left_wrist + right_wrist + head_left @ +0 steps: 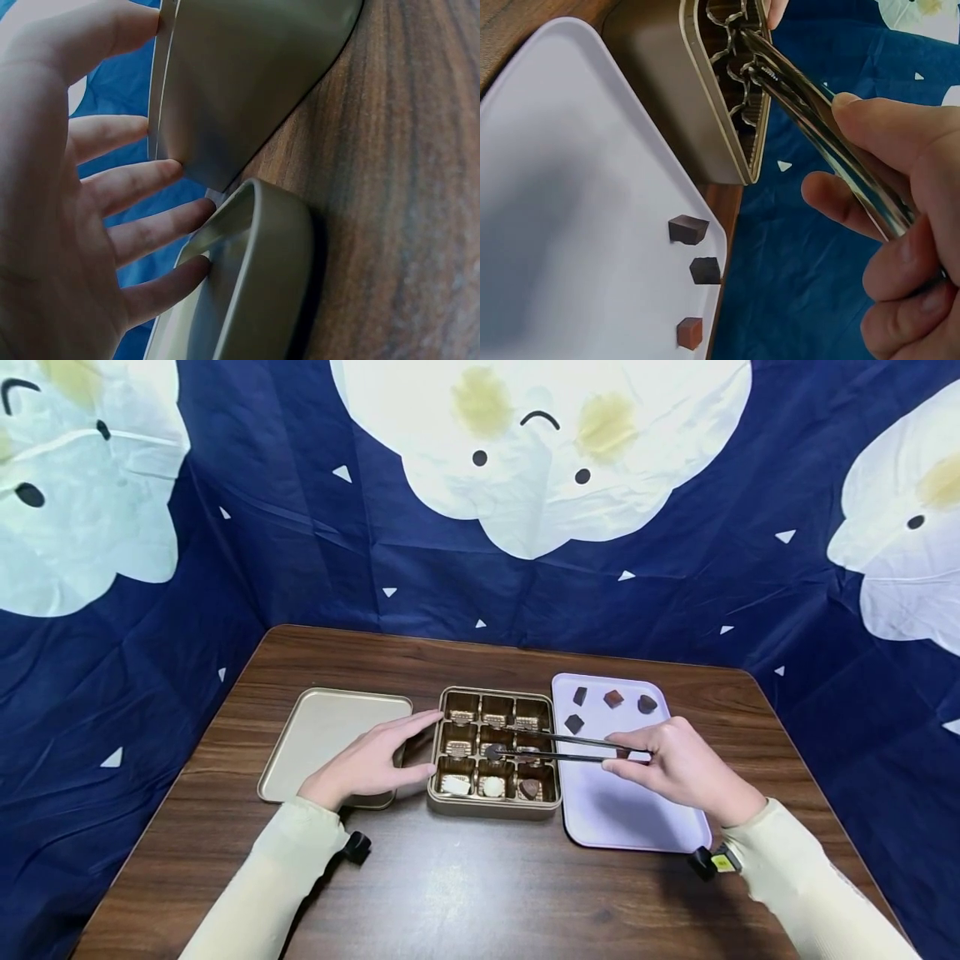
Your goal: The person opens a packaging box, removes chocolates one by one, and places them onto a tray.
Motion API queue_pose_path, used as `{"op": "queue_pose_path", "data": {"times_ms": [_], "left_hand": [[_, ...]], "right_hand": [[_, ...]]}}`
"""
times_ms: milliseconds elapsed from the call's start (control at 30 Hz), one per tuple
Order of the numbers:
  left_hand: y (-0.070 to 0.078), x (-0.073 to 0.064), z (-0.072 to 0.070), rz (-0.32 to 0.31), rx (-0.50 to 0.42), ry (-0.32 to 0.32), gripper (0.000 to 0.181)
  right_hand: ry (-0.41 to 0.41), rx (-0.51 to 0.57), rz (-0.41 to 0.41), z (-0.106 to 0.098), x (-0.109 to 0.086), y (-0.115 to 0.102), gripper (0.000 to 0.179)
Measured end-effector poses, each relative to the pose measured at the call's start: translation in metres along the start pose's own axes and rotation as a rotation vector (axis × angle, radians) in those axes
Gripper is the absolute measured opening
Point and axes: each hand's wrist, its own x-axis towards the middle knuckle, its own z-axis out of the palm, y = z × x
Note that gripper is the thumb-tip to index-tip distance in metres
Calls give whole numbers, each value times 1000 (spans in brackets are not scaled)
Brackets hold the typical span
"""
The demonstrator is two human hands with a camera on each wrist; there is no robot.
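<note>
1. Dark brown, rounded chocolate (pixel 493 752) sits in the centre compartment of a gold-coloured rectangular box (pixel 495 811) — left of the right hand, right of the left one.
2. From where I stand, the right hand (pixel 675 768) grips long, slim, shiny dark tongs (pixel 570 757); their tips reach leftward from that hand into the box, one right at the chocolate. Whether they clasp it, I cannot tell.
3. The left hand (pixel 367 760) is spread, fingers straight, the tips touching the side of the box closest to it.
4. Under that left hand, and reaching out past it, lies a shallow, gold-coloured rectangular lid (pixel 315 727).
5. Just right of the left thumb, three compartments hold a white piece (pixel 455 785), a round cream piece (pixel 493 787) and a brown piece (pixel 529 789).
6. Beneath the right hand is a pale lavender rectangular tray (pixel 622 818); small, angular brown chocolates (pixel 613 698) lie on it — beyond the hand.
</note>
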Motion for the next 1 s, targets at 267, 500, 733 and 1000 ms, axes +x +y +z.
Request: {"op": "queue_pose_path", "data": {"times_ms": [267,500,733,1000], "left_hand": [[1,-1,0,6,-9,4,85],[0,-2,0,11,-2,8,86],[0,-1,0,-3,-2,1,85],[1,-1,0,-1,1,4,85]], "right_hand": [[-36,10,-5,-2,9,0,17],[-88,-12,10,-5,20,2,20],[-148,-20,4,-9,35,-2,11],[-267,-113,49,-19,57,-11,11]]}}
